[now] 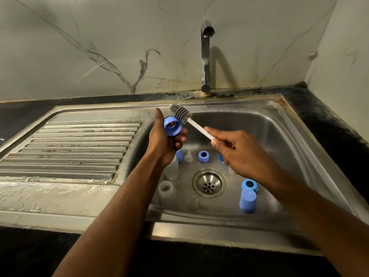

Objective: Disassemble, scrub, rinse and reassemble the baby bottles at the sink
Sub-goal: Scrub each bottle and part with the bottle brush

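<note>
Ring (172,126), blue, pinched in left hand (166,141) fingers mid-frame, brush (180,113) beside it with right hand (237,150) fingers clamped on handle; wet, maybe slippery, could have dropped into sink (283,124).

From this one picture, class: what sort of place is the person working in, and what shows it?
Most likely a home kitchen sink area: a steel sink with a ribbed draining board, a tap against a marble-look wall, and a dark countertop around it.
</note>
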